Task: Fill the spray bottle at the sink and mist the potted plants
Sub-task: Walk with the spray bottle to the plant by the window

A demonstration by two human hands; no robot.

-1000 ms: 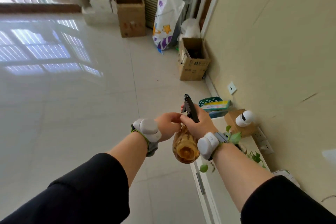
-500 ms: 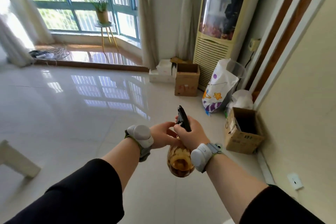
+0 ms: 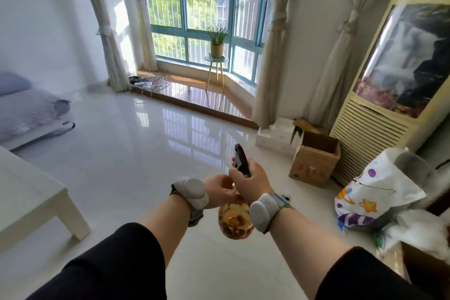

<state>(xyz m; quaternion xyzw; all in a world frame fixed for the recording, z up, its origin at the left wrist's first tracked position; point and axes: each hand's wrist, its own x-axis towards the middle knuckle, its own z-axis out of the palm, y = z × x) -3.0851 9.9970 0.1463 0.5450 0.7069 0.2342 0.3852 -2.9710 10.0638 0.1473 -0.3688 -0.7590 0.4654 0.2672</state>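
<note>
The right hand (image 3: 253, 179) grips the spray bottle (image 3: 235, 223) by its trigger neck, the left hand (image 3: 216, 191) holds its shoulder; below the 2 hands its body looks smooth (likely slippery wet)

No readable text anywhere. Red print on cardboard box (image 3: 314, 168) too blurred (bag (image 3: 372, 192) carries only drawings: stars, planet).
</note>
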